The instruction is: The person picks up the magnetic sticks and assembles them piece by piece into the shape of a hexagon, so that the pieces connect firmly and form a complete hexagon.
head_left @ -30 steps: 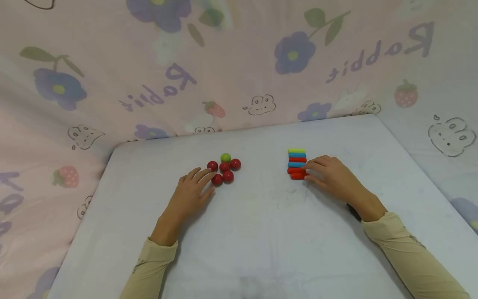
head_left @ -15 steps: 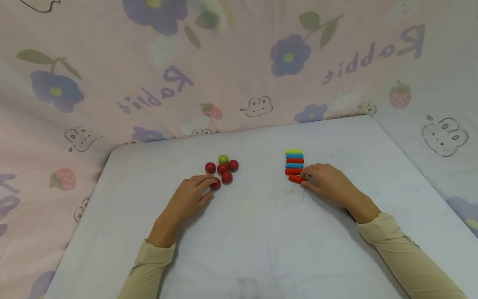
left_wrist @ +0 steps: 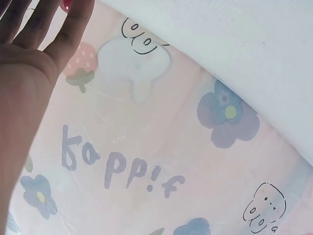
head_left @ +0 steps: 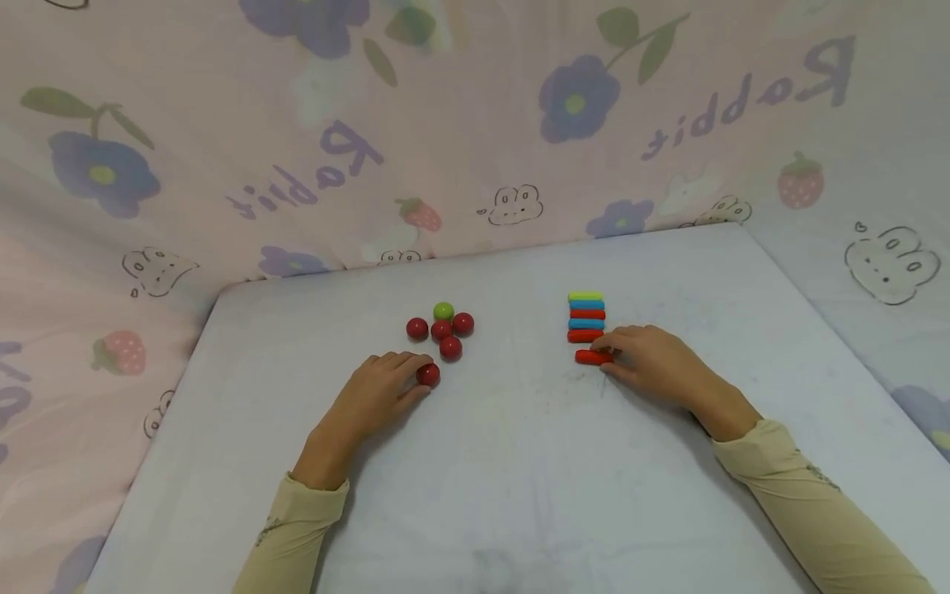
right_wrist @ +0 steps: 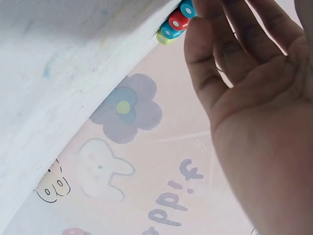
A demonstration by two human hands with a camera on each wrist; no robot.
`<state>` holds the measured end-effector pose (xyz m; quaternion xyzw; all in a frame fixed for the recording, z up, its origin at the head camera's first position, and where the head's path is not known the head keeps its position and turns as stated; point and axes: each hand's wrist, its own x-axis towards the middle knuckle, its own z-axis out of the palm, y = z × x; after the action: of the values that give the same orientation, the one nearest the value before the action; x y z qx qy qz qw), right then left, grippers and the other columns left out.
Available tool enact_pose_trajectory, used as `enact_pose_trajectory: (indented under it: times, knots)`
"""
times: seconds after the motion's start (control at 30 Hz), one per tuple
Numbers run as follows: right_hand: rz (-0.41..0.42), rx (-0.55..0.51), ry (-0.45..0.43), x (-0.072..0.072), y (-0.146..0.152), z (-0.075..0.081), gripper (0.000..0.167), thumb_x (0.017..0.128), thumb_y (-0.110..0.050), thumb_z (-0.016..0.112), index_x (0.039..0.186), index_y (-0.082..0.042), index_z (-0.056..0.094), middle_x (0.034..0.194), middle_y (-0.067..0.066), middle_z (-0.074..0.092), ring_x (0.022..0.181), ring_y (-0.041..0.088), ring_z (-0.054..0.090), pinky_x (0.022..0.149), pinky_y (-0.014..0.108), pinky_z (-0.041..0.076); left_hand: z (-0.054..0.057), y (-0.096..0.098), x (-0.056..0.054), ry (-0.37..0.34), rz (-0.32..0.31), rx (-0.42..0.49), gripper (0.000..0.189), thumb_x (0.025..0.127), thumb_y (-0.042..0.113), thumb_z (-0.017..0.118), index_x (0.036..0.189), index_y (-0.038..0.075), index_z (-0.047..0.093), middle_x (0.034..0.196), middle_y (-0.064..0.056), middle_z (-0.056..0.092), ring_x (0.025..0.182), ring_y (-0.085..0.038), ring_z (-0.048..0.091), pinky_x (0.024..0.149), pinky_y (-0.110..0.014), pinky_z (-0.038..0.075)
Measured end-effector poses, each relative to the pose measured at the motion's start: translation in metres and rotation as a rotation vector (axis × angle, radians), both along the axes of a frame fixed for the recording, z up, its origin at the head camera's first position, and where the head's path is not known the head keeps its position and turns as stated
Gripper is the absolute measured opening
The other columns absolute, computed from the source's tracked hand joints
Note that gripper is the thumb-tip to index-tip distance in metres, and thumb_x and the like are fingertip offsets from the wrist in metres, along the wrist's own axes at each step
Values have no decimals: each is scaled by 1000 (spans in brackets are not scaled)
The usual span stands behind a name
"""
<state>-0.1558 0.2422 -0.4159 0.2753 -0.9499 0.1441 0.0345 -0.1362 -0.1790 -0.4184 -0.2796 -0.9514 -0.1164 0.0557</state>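
Note:
With thumb and fingers my left hand (head_left: 377, 392) grips a glossy red ball (head_left: 429, 376) on the white table, just in front of a cluster of several red balls (head_left: 450, 348) and one green ball (head_left: 443, 311). A sliver of red (left_wrist: 65, 5) shows past the fingers in the left wrist view. My right hand (head_left: 656, 369) pinches the right end of a short red stick (head_left: 589, 357), which lies sideways. Behind it, several similar sticks (head_left: 586, 324) in red, blue and yellow form a neat row. The right wrist view shows white dots in their ends.
The white tabletop (head_left: 505, 462) carries both groups, balls to the left and sticks to the right. A pink cloth (head_left: 460, 124) printed with flowers, rabbits and strawberries hangs behind the table and along its sides.
My left hand has taken hold of the front left red ball and drawn it nearer, away from the cluster. My right hand has pulled the nearest red stick slightly away from the row.

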Motion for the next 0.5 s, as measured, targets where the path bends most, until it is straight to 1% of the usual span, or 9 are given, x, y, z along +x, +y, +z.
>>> enact_pose_trajectory:
  times: [0.23, 0.4, 0.5]
  knots:
    - [-2, -5, 2, -1, 0, 1, 30, 84, -19, 79, 113, -14, 72, 101, 2, 73, 87, 17, 67, 78, 40, 56, 2, 0, -1, 11, -4, -5, 38, 90, 30, 74, 124, 16, 65, 118, -2, 72, 109, -21, 66, 93, -44, 53]
    - [-24, -20, -21, 0, -1, 0, 31, 86, -20, 78, 116, -16, 71, 98, 0, 73, 87, 15, 67, 78, 40, 56, 2, 0, 0, 12, -4, -5, 37, 91, 30, 73, 124, 16, 65, 116, -2, 72, 107, -21, 66, 91, -43, 53]
    - [-32, -14, -37, 1, -1, 0, 32, 86, -20, 78, 117, -15, 70, 99, 0, 73, 89, 16, 67, 79, 41, 56, 2, 0, 1, 9, -4, -5, 37, 91, 31, 73, 124, 15, 65, 117, -3, 72, 108, -21, 67, 92, -44, 53]
